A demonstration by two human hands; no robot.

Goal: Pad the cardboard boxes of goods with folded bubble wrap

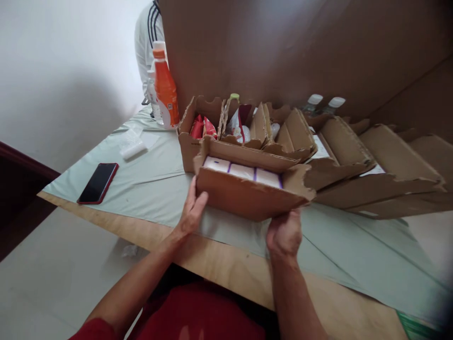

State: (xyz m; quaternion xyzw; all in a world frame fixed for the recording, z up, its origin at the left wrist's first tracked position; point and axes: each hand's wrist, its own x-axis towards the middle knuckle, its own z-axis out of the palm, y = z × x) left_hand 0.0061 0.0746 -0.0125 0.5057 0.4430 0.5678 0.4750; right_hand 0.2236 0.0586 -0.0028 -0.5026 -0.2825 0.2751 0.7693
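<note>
Between my two hands is an open cardboard box [233,191], tilted so its inside faces me. White packs with purple edges [242,171] sit in a row in it. My left hand [193,210] grips the box's left end, thumb on the front wall and the other fingers partly hidden. Under the right end, my right hand [286,231] is closed around the lower corner, its fingertips out of sight beneath the cardboard. Right behind this box stands a row of similar open cardboard boxes [191,151].
Red packets [203,127] lie in the leftmost box. An orange bottle [166,89] stands at the back left, near a person's white sleeve [143,42]. A phone [98,183] and a clear plastic roll [133,150] rest on the pale green cloth [152,193]. A large cardboard panel [283,52] rises behind.
</note>
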